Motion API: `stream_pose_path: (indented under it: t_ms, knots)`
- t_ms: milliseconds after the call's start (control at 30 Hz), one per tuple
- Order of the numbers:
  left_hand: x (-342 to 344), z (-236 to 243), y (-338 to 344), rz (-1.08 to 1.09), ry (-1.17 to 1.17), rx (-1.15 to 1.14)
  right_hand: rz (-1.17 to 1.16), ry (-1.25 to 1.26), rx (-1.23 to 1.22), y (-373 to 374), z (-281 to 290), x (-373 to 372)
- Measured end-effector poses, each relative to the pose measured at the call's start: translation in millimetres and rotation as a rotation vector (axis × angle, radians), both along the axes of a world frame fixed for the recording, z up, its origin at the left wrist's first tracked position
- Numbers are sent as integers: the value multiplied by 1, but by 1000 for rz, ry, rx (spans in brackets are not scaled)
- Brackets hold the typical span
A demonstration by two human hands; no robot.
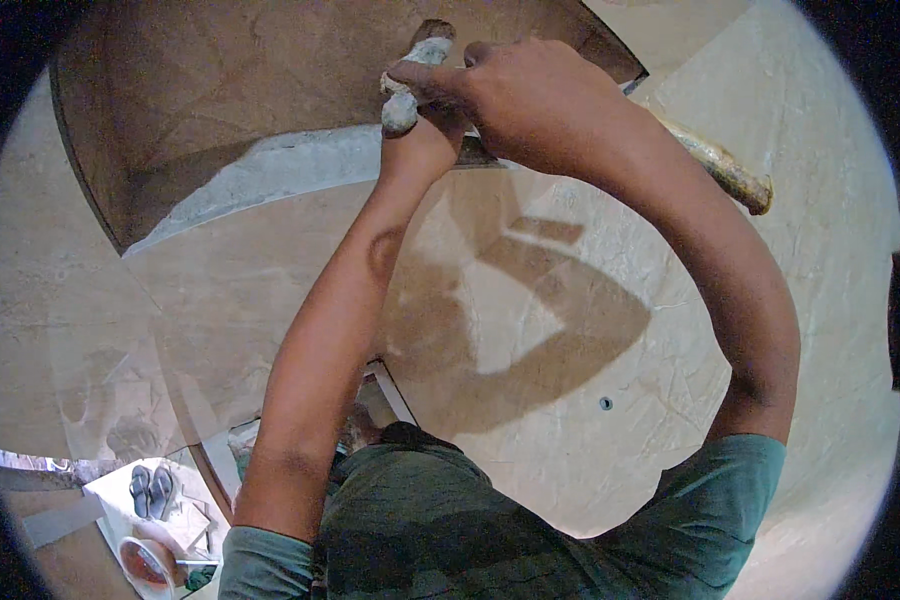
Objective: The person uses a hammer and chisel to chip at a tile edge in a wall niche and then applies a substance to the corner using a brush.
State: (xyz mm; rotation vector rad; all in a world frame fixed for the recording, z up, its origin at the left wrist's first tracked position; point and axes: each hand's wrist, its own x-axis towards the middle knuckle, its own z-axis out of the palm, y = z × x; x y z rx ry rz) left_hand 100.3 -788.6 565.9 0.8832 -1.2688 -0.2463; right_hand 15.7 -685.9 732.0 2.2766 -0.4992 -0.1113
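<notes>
At the lower edge of the brown wall recess [260, 75], the cement-crusted, hammer-like tool [401, 113] seems gripped in the right hand [540, 105]; the left hand [430, 148], just beside its head, hides its grip. Best keep those fingers clear and work gently, sparing the recess's edge.

No lettering, labels, numbers or signs can be read anywhere.

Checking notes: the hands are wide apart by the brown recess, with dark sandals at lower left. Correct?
Not wide apart: the head view shows the left hand and right hand close together by the brown recess, with dark sandals at lower left.
</notes>
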Motion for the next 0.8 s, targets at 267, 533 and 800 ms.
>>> stream_pose_path:
  t_ms: [267,533,800]
  knots:
    - [0,7,22,111,-51,110,22,-70,85,-6,5,-4]
    - [-10,-3,24,104,-35,143,24,-50,83,-12,4,-4]
    - [-1,14,29,75,-133,410,3,-72,93,-13,3,-8]
